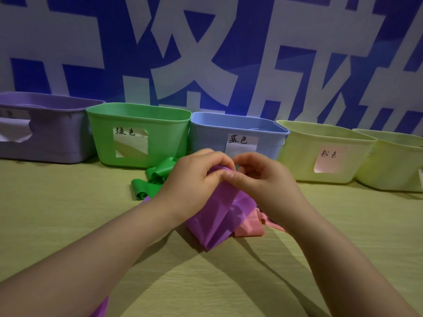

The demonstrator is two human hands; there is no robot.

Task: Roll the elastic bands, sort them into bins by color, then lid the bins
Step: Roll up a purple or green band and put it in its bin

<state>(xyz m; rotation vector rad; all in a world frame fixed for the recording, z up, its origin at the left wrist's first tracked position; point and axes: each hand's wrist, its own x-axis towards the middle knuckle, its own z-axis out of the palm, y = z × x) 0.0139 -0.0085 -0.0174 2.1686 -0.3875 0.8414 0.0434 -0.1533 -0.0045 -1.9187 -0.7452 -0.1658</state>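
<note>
Both hands meet at the table's middle on a purple elastic band (225, 212). My left hand (194, 179) pinches its top end, and my right hand (258, 179) grips the same end from the other side. The band hangs crumpled down to the table. A pink band (250, 227) lies under it on the right. A green band (152, 179), partly curled, lies behind my left hand. Along the back stand a purple bin (52, 133), a green bin (164, 138), a blue bin (206, 136) and a yellow bin (304, 152) with a label.
A second yellow bin (393, 163) stands at the far right. The bins line a blue and white wall. A purple strip (100, 310) shows at the bottom edge under my left arm. The wooden table (68, 202) stretches to both sides.
</note>
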